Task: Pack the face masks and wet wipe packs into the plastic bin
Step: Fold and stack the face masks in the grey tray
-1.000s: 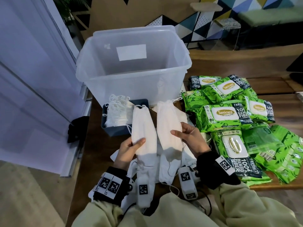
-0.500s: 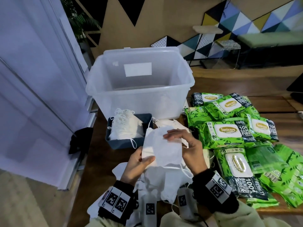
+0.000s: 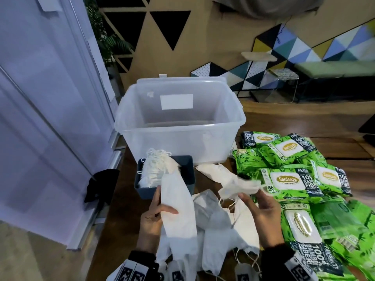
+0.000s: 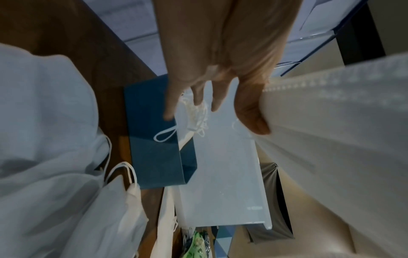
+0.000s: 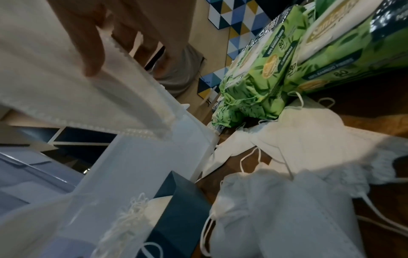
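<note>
A folded face mask [image 3: 178, 201] is gripped in the left hand [image 3: 151, 217], long axis pointing ahead at the plastic bin [image 3: 178, 126] just beyond; a crumpled mask [image 3: 237, 186] is pinched by the right hand [image 3: 261, 209], similarly near.

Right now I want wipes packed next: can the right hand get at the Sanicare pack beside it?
Probably not yet: the right hand holds a face mask, though nothing blocks the Sanicare pack.

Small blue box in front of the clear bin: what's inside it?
The small blue box holds a stack of white face masks, ear loops bunched on top. Its bottom is covered by them.
</note>
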A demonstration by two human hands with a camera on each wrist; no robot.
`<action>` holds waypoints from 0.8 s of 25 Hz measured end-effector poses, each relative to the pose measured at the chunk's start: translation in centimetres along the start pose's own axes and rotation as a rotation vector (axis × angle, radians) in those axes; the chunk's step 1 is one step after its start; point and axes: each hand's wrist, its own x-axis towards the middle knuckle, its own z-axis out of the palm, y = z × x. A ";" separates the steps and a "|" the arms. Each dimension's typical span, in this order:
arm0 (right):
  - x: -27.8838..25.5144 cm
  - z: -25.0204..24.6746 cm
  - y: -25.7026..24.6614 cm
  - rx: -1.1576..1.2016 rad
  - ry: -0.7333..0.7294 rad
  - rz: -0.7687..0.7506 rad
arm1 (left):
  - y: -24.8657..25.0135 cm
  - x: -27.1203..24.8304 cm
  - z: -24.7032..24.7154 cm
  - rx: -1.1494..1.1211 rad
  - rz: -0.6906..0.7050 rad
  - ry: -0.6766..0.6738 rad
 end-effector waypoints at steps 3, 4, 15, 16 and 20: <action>0.4 0.7 0.1 0.009 -0.178 -0.127 | 0.9 -0.4 0.5 -0.014 -0.105 -0.088; 0.4 1.5 0.2 0.043 -0.223 -0.133 | 1.5 -0.4 1.1 0.013 -0.125 -0.127; -0.1 5.1 6.2 -0.314 -0.770 -0.153 | 1.5 -1.0 3.2 -0.295 -0.498 0.009; -0.3 5.6 6.6 -0.390 -0.776 -0.177 | 1.5 -1.2 2.9 -0.150 -0.448 0.039; -0.1 5.7 7.7 -0.315 -0.619 -0.091 | -0.2 -1.1 0.8 0.098 -0.378 0.130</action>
